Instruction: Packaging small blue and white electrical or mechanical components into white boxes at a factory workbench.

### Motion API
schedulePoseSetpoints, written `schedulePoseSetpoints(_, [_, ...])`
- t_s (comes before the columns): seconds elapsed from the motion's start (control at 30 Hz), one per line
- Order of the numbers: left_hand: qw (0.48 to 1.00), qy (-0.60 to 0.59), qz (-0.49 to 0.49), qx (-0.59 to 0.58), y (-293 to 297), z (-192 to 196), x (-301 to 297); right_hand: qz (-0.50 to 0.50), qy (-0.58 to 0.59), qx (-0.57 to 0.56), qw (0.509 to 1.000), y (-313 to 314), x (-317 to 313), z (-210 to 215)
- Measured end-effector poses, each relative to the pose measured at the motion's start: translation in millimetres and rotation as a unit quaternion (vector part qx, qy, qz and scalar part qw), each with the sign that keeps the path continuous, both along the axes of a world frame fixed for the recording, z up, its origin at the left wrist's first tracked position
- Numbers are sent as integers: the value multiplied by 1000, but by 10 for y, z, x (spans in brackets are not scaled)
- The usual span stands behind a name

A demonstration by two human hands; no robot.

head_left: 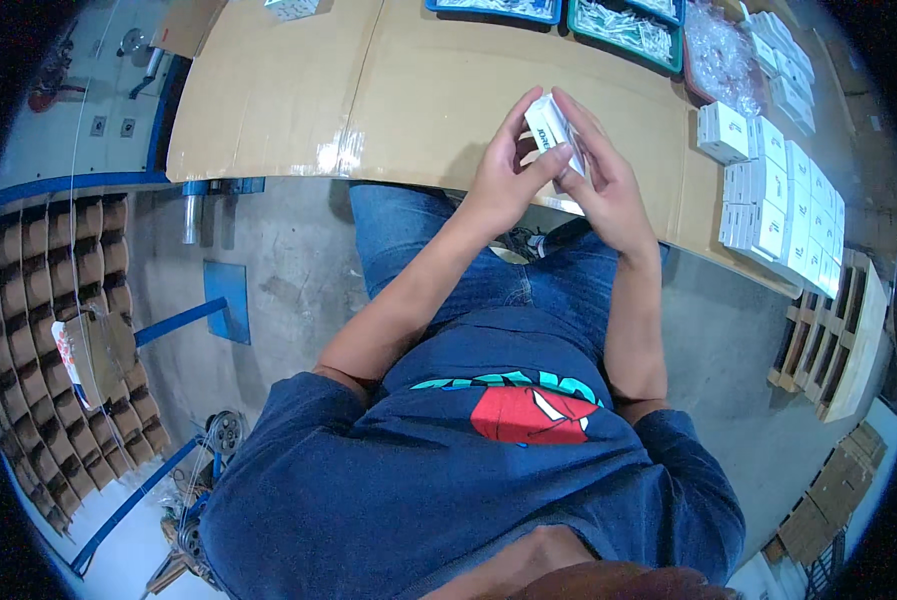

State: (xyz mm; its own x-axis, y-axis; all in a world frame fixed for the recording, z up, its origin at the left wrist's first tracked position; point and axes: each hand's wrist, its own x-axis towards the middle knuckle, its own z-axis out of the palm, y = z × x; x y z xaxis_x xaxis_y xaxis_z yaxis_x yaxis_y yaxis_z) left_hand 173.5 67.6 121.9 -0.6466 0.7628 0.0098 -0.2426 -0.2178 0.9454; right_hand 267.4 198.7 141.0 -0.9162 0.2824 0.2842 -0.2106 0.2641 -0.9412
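Note:
Between both hands, over the near edge of the cardboard-covered table (448, 110), is a small white box (548, 122) with dark print on its side. My left hand (509, 170) is closed on the box's left side, its thumb reaching across the front. From the right, my right hand (606, 190) wraps the same box, fingers along its far right side and thumb near the left thumb. The box is tilted, and its lower end is partly hidden by the thumbs.
Stacked white boxes (783, 205) line the table's right side. At the back right are a blue tray (498, 14) and a green tray (623, 60) of small white parts, beside a red tray (703, 95) of clear plastic bags. A wooden pallet (838, 335) stands right; a cardboard divider grid (28, 350) is left.

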Motion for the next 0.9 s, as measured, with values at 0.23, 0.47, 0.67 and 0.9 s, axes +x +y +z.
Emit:
schedulePoseSetpoints(0.23, [999,16,38,36,5,-57,12,19,-24,-36,999,-14,24,34])
schedulePoseSetpoints(0.47, [998,13,47,42,-25,-103,23,10,-12,15,1000,-79,-1,17])
schedulePoseSetpoints(0.67, [996,29,68,47,15,-118,36,-14,4,46,999,-89,-27,-23])
schedulePoseSetpoints(0.9, [997,9,64,52,33,-157,36,-24,-8,47,999,-84,-20,-35])
